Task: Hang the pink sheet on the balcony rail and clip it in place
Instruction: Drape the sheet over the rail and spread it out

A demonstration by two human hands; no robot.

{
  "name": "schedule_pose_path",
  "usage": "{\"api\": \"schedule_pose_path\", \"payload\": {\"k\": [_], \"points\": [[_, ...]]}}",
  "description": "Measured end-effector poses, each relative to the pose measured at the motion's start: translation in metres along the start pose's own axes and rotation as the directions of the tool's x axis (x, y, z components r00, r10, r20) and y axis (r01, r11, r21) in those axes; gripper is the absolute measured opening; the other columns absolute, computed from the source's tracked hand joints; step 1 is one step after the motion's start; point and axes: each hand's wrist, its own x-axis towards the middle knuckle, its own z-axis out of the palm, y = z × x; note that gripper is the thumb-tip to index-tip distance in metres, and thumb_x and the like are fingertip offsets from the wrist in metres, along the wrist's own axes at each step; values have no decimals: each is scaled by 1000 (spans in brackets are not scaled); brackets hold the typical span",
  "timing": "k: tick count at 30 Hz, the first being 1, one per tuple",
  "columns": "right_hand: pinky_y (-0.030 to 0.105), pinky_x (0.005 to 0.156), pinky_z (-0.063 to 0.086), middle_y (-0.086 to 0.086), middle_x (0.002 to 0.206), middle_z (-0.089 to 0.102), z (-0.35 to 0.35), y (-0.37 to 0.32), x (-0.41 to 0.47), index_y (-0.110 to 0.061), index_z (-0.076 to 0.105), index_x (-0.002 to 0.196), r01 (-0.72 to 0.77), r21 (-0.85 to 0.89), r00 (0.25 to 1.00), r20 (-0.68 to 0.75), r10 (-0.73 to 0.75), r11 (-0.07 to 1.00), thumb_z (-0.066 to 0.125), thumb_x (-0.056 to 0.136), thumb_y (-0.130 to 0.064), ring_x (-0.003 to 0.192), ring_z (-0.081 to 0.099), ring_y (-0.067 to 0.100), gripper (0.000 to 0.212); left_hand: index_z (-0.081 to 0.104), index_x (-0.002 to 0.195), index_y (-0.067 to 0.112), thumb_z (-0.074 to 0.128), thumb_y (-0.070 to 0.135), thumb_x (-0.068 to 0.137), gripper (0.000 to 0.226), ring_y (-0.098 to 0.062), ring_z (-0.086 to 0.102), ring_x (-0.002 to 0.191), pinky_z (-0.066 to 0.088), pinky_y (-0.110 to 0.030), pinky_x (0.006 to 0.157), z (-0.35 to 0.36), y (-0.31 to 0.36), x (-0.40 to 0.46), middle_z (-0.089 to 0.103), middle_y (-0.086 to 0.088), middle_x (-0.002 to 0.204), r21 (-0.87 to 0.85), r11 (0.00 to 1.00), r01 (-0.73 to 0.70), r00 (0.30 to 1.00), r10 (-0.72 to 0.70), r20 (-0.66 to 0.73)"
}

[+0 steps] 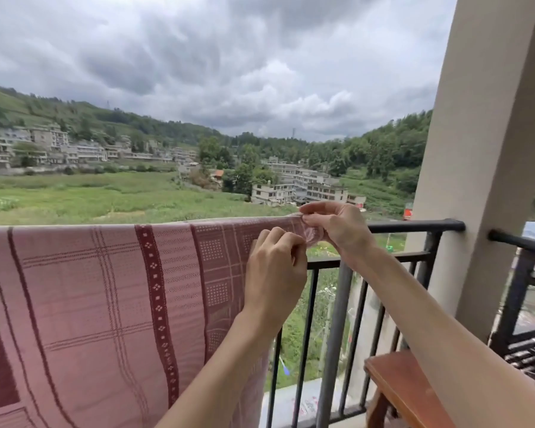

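Note:
The pink sheet [105, 288], woven with dark red bands, hangs over the black balcony rail [414, 226] and covers it from the left edge to about the middle. My right hand [337, 230] is at the sheet's top right corner on the rail. Its thumb and fingers pinch there around a pale pink, glossy clip [315, 235] that shows just under the thumb. Just below, my left hand [275, 261] has its fingers curled on the sheet's right edge, close to the clip. How the clip sits on the rail is hidden by the hands.
Black vertical bars [309, 335] run under the rail to the right of the sheet. A beige pillar [476, 149] stands at the right, and a reddish wooden stool [405, 390] is below my right forearm. A second railing [522, 288] lies beyond the pillar.

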Motion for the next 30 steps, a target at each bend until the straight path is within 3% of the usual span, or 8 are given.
{"api": "schedule_pose_path", "payload": {"k": [6,10,18,20,22,24,26,30], "points": [[36,75,55,4,70,67,-28,8,32,-13,69,74,118,-90,984,145,-104,989,63,80,3,66,63,17,18,68,87,10,63,9,84,7,-15,53,81,47,-29,78,38,-4,11,63,1,83,60,998,11,997,-7,-75],[30,76,54,0,76,69,-43,13,51,-15,69,78,346,-271,917,302,-262,898,64,81,1,75,65,16,17,66,87,10,63,7,83,6,-13,50,81,41,-23,77,62,-6,17,61,2,83,102,992,79,984,-61,-165],[8,64,47,-5,78,69,-73,43,87,-7,72,88,375,-68,829,471,-302,924,66,81,-2,65,62,-6,11,62,87,16,61,11,85,6,-7,47,83,42,-22,79,87,10,14,55,10,83,211,968,139,986,-115,-123],[5,63,45,-8,77,68,-75,49,93,-6,72,91,408,-32,789,516,-335,912,66,82,-3,64,60,-10,11,57,87,19,58,24,86,5,-6,46,83,44,-24,80,95,15,12,52,12,85,249,954,169,977,-128,-172],[5,67,46,-9,80,68,-76,51,98,-8,72,92,420,-5,741,580,-340,908,64,84,-5,69,61,-10,11,55,97,19,56,40,86,24,-6,46,88,43,-25,84,111,23,10,50,12,91,325,923,206,970,-149,-192],[10,76,49,-5,87,70,-79,53,102,-9,72,96,399,25,694,645,-320,917,59,88,-6,82,64,-2,15,53,108,15,57,44,85,37,-10,49,94,45,-28,87,129,30,10,48,10,98,376,888,265,957,-194,-216],[21,85,51,-1,92,71,-83,55,106,-10,72,97,353,67,666,683,-300,933,53,91,-4,92,65,11,21,55,106,12,56,38,87,31,-13,53,90,51,-31,83,139,35,14,49,8,96,365,873,323,929,-219,-300],[57,87,49,13,95,73,-88,60,114,-23,72,81,310,148,611,725,-316,939,50,90,0,99,60,46,33,60,95,12,58,25,89,14,-12,55,80,51,-26,72,148,49,27,47,12,83,362,823,438,854,-256,-452]]}}
